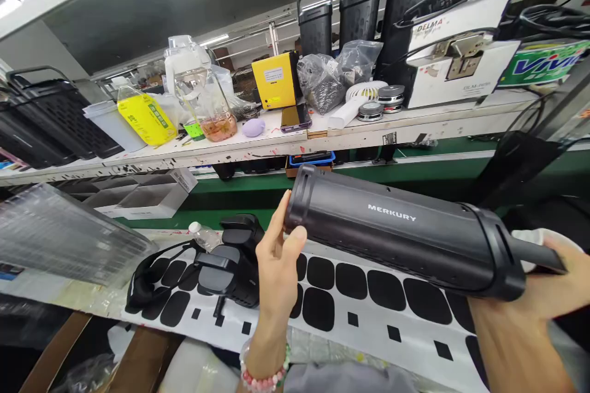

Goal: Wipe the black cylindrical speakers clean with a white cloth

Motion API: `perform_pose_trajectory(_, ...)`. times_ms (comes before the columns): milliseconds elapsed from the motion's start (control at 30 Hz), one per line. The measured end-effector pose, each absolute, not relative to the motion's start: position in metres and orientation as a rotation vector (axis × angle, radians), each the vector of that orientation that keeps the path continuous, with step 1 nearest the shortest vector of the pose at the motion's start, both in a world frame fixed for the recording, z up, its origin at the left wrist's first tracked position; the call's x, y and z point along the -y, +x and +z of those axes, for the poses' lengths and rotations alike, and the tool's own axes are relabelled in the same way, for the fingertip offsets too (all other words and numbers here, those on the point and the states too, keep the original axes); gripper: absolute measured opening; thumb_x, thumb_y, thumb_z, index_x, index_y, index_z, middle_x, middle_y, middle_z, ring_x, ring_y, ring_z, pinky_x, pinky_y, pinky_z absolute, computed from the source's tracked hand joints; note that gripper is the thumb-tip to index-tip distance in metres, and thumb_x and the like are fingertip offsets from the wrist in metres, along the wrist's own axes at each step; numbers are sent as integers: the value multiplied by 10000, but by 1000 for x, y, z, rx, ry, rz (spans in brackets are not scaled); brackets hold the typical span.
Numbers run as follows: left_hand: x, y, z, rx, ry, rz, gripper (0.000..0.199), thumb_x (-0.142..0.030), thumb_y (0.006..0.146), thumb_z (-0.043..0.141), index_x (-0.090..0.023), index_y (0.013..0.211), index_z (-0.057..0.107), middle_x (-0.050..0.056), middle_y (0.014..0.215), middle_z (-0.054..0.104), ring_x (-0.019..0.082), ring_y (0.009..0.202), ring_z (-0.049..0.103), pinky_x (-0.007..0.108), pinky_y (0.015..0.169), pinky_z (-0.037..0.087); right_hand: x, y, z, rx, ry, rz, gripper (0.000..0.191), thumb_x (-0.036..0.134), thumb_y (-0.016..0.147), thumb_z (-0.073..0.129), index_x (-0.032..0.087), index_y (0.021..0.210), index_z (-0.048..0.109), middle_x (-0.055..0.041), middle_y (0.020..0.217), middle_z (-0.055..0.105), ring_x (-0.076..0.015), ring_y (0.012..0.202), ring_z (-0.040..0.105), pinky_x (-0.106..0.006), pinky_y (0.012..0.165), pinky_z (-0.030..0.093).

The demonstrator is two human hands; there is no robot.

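Head view, MERKURY unit (391, 221): black, elongated; held above the white sheet (373, 328), tilted, left end higher than right.
Left hand (278, 264): thumb and fingers closed about the unit's left end.
Right hand (555, 288): holding the right end, at the handle (537, 253); fingers partly hidden.
White sheet: bears rounded black pads (318, 309) and small black squares (394, 333).
Black devices (235, 258): on the sheet, left of the left hand.
Shelf (258, 148): beyond the unit; carries a yellow box (275, 83) and a phone (295, 118).

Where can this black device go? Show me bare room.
Free: the black-patched sheet between the left hand and the right hand. Crowded: around the black gadgets and on the shelf, with a small gap between phone and purple lump.
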State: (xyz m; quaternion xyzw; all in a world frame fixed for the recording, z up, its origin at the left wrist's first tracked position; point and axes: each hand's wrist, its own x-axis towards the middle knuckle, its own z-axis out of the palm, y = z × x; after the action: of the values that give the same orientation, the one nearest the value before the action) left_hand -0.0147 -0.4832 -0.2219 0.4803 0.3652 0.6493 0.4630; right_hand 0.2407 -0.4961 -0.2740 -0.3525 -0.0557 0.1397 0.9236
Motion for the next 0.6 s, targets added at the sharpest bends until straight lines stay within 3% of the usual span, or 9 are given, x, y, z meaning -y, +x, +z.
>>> perform_pose_trajectory(133, 483, -15, -218, -932, 1157, 1563, 473, -347, 777, 646, -292, 1246, 638, -6, 1218, 683, 253, 1151, 602, 332, 925, 522, 494, 238, -274, 245, -733, 245, 354, -19, 643, 285, 188, 357, 311, 25, 405, 198, -72, 370, 209, -196, 369, 149)
perform_pose_trajectory(333, 485, -11, -218, -973, 1166, 1512, 485, -347, 805, 633, -259, 1282, 611, 10, 968, 745, 167, 795, 669, 276, 729, 552, 501, 238, -281, 297, -795, 261, 181, 83, 492, 377, 189, 377, 285, 29, 416, 158, -74, 379, 174, -203, 359, 110)
perform_pose_trajectory(600, 482, -10, -221, -980, 1238, 1465, 445, -403, 853, 604, -290, 1282, 608, 8, 1109, 727, 183, 873, 660, 269, 737, 543, 513, 237, -287, 334, -792, 266, 181, 137, 440, 413, 194, 383, 250, 34, 426, 136, -74, 386, 149, -215, 348, 104)
